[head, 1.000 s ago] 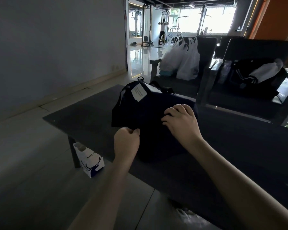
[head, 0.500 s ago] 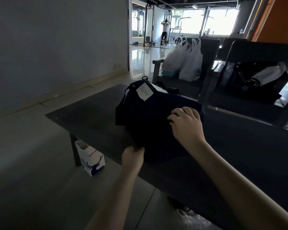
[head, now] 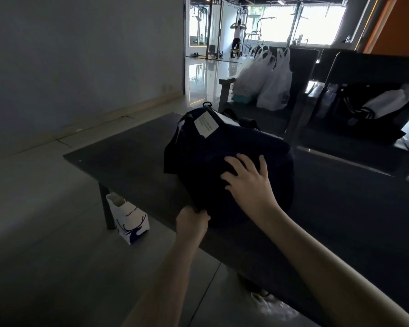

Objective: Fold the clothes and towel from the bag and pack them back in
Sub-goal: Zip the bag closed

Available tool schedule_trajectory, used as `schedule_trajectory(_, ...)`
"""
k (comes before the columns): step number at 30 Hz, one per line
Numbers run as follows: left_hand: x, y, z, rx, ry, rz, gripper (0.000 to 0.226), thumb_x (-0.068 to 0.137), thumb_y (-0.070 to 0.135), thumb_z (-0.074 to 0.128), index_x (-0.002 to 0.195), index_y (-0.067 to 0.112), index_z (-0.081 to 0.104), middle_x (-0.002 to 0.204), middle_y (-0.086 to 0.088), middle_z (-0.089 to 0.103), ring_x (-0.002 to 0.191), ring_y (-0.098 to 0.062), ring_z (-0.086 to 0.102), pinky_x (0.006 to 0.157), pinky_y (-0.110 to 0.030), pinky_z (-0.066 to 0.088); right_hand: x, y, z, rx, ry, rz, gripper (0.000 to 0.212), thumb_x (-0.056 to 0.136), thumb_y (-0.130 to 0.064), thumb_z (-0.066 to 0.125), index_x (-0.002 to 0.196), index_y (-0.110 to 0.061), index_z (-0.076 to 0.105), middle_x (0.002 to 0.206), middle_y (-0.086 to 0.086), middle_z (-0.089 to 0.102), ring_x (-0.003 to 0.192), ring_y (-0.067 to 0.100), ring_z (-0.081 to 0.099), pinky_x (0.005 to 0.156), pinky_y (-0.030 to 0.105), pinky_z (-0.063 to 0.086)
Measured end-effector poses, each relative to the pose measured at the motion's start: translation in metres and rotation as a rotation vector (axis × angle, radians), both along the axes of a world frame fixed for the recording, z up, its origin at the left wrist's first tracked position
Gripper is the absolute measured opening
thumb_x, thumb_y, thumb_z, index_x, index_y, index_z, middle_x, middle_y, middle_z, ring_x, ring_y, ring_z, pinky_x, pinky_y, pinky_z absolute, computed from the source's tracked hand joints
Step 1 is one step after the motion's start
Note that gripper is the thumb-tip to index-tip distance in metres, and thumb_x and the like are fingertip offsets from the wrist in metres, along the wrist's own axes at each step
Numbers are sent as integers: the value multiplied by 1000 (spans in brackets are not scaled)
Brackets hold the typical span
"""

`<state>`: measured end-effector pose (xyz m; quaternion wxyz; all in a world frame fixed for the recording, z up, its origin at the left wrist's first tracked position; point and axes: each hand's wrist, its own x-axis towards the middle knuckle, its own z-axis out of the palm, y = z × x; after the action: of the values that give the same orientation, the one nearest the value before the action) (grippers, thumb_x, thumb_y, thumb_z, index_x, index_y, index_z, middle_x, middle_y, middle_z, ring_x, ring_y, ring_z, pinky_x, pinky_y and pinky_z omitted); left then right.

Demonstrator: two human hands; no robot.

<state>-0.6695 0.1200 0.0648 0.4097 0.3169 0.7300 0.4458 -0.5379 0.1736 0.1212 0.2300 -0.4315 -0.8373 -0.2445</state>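
Left grip (head: pixel 192 219) narrow, pinching near edge of dark bag (head: pixel 198 156). Right grip (head: pixel 248 182) wide, fingers spread flat on bag top. Bag sits on table (head: pixel 128 166), just beyond left grip, under right grip. White tag (head: pixel 206 125) beyond both.

Single view: head-worn, wide-angle. It looks forward and down across the dark table (head: pixel 128 161) from its near edge. Forearms enter from 5 and 6 o'clock. The left hand (head: pixel 192 222) and right hand (head: pixel 248 182) are close to the lens, mid-frame on the dark bag (head: pixel 222 147). Chairs (head: pixel 376 72) lie farther off at 2 o'clock, the gym floor (head: pixel 210 72) at 12.
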Motion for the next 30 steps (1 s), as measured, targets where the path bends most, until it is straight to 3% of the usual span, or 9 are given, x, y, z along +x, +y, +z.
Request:
schedule_trajectory(2, 0, -2, -9, -81, 91, -51, 12, 89, 15, 53, 86, 6, 62, 94, -10, 67, 78, -19, 59, 59, -27, 42, 1, 4, 0, -10, 38, 15, 33, 53, -15, 90, 81, -18, 73, 120, 9, 63, 117, 35, 56, 90, 71, 37)
schedule_trajectory(4, 3, -3, -18, -137, 187, -105, 22, 91, 19, 52, 98, 3, 65, 93, -9, 64, 74, -16, 56, 53, -25, 36, 4, 6, 0, -25, 45, 22, 32, 53, -13, 90, 80, -16, 73, 121, 9, 63, 118, 35, 56, 89, 71, 37)
schedule_trajectory(7, 9, 2, -25, -215, 444, -158, 31, 92, 35, 52, 103, 8, 64, 105, -9, 63, 100, -24, 58, 76, -29, 45, 13, 11, -2, -36, 54, 22, 31, 56, -11, 88, 83, -14, 72, 124, 10, 61, 121, 35, 53, 91, 71, 36)
schedule_trajectory(10, 15, 8, -28, -261, 570, -202, 37, 90, 41, 50, 109, 11, 63, 119, -8, 57, 114, -26, 50, 92, -38, 42, 21, 13, -6, -50, 66, 26, 29, 61, -9, 85, 86, -13, 71, 127, 9, 59, 125, 34, 50, 95, 71, 34)
schedule_trajectory(20, 20, 7, -21, -330, 723, -213, 47, 91, 42, 50, 124, 10, 55, 134, -8, 46, 126, -26, 37, 99, -40, 35, 17, 6, -4, -145, 39, 1, 32, 62, -6, 83, 90, -15, 71, 131, 8, 56, 129, 32, 47, 97, 69, 32)
schedule_trajectory(23, 15, -3, -19, -246, 779, -247, 40, 95, 41, 45, 117, 12, 60, 127, -7, 50, 120, -25, 42, 96, -40, 38, 18, -4, 5, -238, 7, -12, 37, 77, -12, 74, 112, -20, 66, 146, 3, 42, 140, 26, 30, 107, 64, 19)
schedule_trajectory(25, 4, -10, -16, -132, 666, -269, 37, 98, 37, 40, 114, 10, 60, 124, -8, 55, 116, -27, 48, 97, -38, 40, 21, -12, 11, -337, -8, -20, 44, 89, -22, 60, 133, -25, 52, 157, -4, 19, 146, 18, 7, 113, 57, 4)
schedule_trajectory(27, -10, -20, -3, -25, 400, -272, 35, 100, 31, 39, 112, 6, 60, 117, -10, 60, 110, -27, 55, 93, -34, 41, 23, -25, 18, -400, -4, -32, 49, 93, -27, 53, 141, -28, 41, 159, -7, 6, 146, 14, -4, 115, 53, -1)
schedule_trajectory(30, -29, -39, 20, 68, 18, -170, 29, 100, 29, 42, 95, 6, 59, 89, -6, 65, 77, -17, 59, 69, -26, 45, 20, -47, 29, -515, 136, -14, 44, 95, -30, 52, 138, -27, 44, 158, -7, 13, 146, 10, 1, 117, 46, -1)
